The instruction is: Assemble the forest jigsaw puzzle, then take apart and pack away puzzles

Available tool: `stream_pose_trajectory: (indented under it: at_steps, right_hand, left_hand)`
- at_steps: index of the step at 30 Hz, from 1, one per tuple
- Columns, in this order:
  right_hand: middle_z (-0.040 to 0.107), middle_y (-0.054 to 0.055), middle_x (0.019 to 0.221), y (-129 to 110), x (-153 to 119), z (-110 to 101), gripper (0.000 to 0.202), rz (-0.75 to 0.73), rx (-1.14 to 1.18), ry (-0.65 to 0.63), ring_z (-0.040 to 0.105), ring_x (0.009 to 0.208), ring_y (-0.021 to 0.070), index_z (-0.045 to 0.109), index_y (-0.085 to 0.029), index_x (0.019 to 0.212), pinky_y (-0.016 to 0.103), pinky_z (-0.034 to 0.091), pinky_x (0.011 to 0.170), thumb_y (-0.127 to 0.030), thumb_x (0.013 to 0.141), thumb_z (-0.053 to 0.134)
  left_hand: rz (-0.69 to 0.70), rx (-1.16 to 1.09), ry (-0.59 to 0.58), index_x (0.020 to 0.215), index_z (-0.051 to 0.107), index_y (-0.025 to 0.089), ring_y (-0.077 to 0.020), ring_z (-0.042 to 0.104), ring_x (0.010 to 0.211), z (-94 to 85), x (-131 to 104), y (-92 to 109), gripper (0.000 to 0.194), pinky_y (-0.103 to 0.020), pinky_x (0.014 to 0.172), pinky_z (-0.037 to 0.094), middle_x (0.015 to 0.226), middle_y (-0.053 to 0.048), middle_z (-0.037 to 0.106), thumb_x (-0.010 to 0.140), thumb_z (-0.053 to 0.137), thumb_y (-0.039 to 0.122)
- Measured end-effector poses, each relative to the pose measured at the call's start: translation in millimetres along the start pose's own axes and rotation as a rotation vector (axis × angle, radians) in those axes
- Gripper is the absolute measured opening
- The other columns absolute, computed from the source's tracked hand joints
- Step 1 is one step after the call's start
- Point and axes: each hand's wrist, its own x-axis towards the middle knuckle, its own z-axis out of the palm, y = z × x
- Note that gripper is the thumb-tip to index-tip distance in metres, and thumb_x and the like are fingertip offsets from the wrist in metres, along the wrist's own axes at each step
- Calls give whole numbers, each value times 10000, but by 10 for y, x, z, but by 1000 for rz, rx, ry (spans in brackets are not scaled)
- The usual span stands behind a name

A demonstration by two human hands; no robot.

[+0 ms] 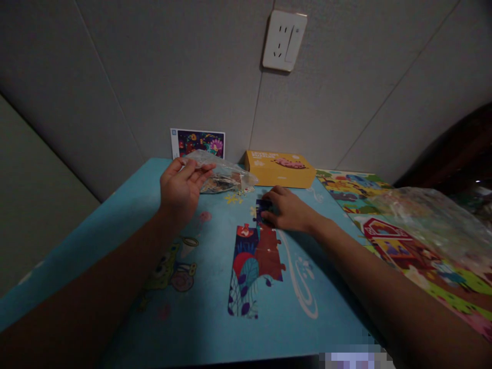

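Between the fingertips of my left hand [180, 185] is the edge of a clear plastic bag [230, 171]. Loose jigsaw pieces [221, 183] lie inside the bag, which rests on the blue table. My right hand [286, 209] has its thumb and fingers closed around a dark purple puzzle piece [263, 209] on the table top. That piece sits at the upper end of a partly joined jigsaw [246, 271], with red, blue and dark sections. Whether the piece is fully locked in cannot be made out.
A picture card [200, 139] leans against the wall behind the bag. Beside it lies a yellow puzzle box [284, 171]. On the right are a colourful illustrated mat [400, 236] and crumpled clear plastic [434, 220]. A wall socket [285, 41] is above the blue table [207, 328].
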Motion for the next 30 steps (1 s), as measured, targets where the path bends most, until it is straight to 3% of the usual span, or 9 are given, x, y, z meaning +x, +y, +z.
stream_pose_trajectory:
  at_steps: [2,9,16,21,24,27,30]
  right_hand:
    - [576,213,1158,26,4,20,492,58,-7,-48,573,1020,303,584,-77,1209,422,435,897,-385,827,618]
    - [645,167,1053,4,37,37,459,111,67,-98,598,965,275,588,-95,1199,378,449,847,-328,809,655]
    - [573,197,1096,67,44,85,472,165,106,-25,559,994,270,612,-89,1124,359,438,859,-367,756,712]
    - [603,50,881,52,45,52,467,185,303,31,535,763,186,496,-168,1019,281,381,639,-290,661,770]
    - [563,-26,731,-2,47,40,393,143,399,101,496,645,148,451,-203,1010,264,321,575,-225,710,703]
    - [569,-29,709,-47,41,-4,310,172,486,186,507,622,139,464,-203,1018,262,327,564,-197,758,634]
    - [604,-7,722,-86,7,-90,299,178,464,31,541,635,145,537,-185,1018,264,356,574,-225,751,663]
  left_hand:
    - [-8,13,-2,708,485,178,-197,702,821,2,-5,0,166,-434,948,507,725,-16,621,823,600,150]
    - [-18,32,-8,709,500,177,-183,696,794,2,-16,-25,133,-429,929,523,708,-9,617,819,568,145]
    - [-47,59,-27,706,506,177,-206,706,822,2,-61,-62,128,-452,948,516,716,-28,624,819,560,150]
    - [-91,101,-44,695,518,175,-219,710,843,16,-109,-87,135,-450,955,517,701,-31,627,823,556,158]
    - [-100,103,-52,687,517,177,-218,711,853,15,-115,-88,145,-438,951,525,693,-30,632,826,552,157]
    - [-105,94,-51,684,515,171,-218,711,847,16,-115,-80,146,-431,938,533,704,-32,634,823,556,150]
    - [-113,95,-42,693,516,167,-224,710,842,24,-121,-68,139,-439,936,531,695,-35,623,823,560,150]
